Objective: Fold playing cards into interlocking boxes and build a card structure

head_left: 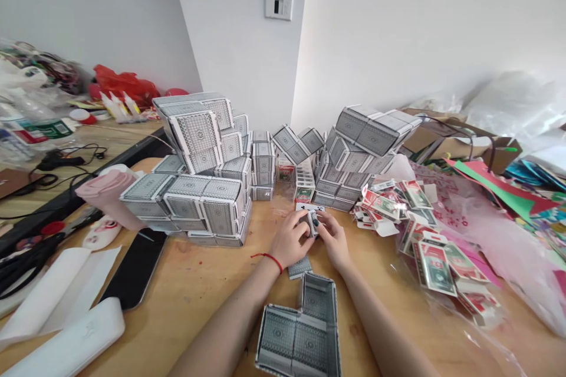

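Observation:
Both my hands meet over the wooden table (194, 288) and grip a small deck of playing cards (311, 216). My left hand (290, 241), with a red string on its wrist, is closed on the deck's left side. Closed around the right side is my right hand (332, 238). An open grey patterned card box (305, 327) lies flat between my forearms, just below the hands. A small grey flap (299, 267) lies under my left wrist.
Stacks of grey patterned boxes (203, 188) stand at the left and at the back right (362, 147). Red and green flat card packs (424, 235) spill over clear plastic at the right. A black phone (135, 271), white paper, a white case (75, 344) and cables lie at the left.

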Demonstrator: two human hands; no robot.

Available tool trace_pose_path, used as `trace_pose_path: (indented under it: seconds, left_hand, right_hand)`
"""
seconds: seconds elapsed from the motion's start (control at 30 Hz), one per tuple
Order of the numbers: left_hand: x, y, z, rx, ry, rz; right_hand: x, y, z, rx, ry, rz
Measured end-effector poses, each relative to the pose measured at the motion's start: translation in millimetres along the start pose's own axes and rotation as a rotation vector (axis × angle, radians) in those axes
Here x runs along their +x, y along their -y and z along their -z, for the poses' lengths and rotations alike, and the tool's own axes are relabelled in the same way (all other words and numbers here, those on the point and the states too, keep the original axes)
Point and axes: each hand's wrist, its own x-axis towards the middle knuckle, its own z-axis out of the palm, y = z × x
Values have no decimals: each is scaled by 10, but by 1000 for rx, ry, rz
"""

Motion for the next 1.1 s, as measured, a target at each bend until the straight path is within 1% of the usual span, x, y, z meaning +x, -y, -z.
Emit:
trace_pose_path:
  seconds: [0.1,0.27,0.5,0.6,0.7,0.8,0.87,1.0,1.1]
  left_hand:
    - [-2,-8,-5,-2,-21,8]
    - [-9,9,-16,23,-20,8]
    - [5,23,-21,90,13,-30]
    - [9,21,-22,96,17,-36]
    - [11,20,-24,94,18,-38]
    - [12,22,-25,89,13,-47]
    - [12,28,-27,93,4,-67]
    - [8,51,-26,111,-11,-111]
    - [4,65,-12,101,13,-131]
  right_hand:
    - [7,-17,1,-19,9,-16]
    - [16,-47,2,-10,4,-22]
    - [-20,21,-9,-20,42,-19]
    - [-24,41,-7,-57,52,-1]
    - [-17,45,3,-46,80,7]
    - [-10,40,6,32,110,-10]
    - [-12,36,-3,145,147,-53]
    - [-32,42,-29,416,251,-216]
    - [-45,51,-26,530,296,-310]
